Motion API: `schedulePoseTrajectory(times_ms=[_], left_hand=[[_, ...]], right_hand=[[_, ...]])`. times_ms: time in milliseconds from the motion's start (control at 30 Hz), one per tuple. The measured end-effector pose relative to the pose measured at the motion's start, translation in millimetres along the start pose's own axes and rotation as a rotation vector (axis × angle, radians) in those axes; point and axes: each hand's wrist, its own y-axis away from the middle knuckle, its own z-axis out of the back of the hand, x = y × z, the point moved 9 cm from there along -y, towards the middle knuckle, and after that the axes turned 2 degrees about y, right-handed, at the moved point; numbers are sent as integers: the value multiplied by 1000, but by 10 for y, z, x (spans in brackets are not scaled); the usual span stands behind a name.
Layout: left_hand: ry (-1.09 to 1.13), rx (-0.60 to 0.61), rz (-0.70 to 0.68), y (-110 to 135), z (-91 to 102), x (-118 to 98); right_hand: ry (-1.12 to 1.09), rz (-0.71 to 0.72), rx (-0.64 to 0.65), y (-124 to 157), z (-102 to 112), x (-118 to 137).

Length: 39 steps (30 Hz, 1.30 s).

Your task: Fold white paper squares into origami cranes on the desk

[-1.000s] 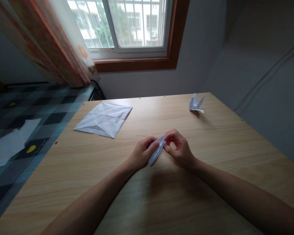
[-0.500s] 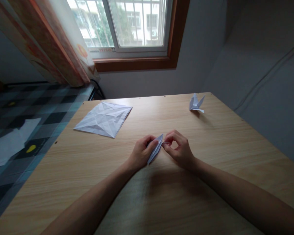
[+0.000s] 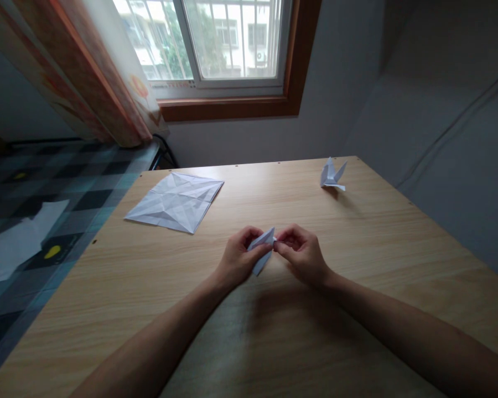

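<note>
Both hands meet at the middle of the wooden table (image 3: 357, 243) over a small folded white paper piece (image 3: 262, 249). My left hand (image 3: 238, 260) is closed, pinching the piece from the left. My right hand (image 3: 301, 257) is closed too, its thumb and forefinger pinching the piece's upper tip. The piece's narrow lower end points down toward me between the two hands.
A creased, unfolded white paper square (image 3: 176, 202) lies at the table's far left. A finished folded paper crane (image 3: 332, 176) stands at the far right. Left of the table is a checkered bed cover with a white sheet (image 3: 19, 240). A window and curtain are behind.
The paper piece looks shorter, its top part folded or bent down. My right hand has moved slightly left and closed tighter on the tip.
</note>
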Motion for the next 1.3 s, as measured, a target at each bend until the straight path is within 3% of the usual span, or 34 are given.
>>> schedulePoseTrajectory(times_ms=[267,433,600,833,1100,1200,1300], left_hand=[[36,-31,-16,20,2,-35],[81,-44,-23,19,9,-35],[57,-49,-14,15,8,-43],[71,-98,44,8,55,61],[-70,-50,-3,3,33,55],[-224,-136,-112,34,83,-87],[-436,-296,-343,154,135,-365]], right_hand=[[-1,-55,12,-18,-14,-2],[-131,-124,20,-13,-54,-107],[-65,-113,73,-20,-107,-115],[-110,-167,-37,-79,44,-130],[-118,-172,-26,-99,48,-210],[-112,-156,-67,-114,89,-244],[-57,-116,-181,-96,198,-207]])
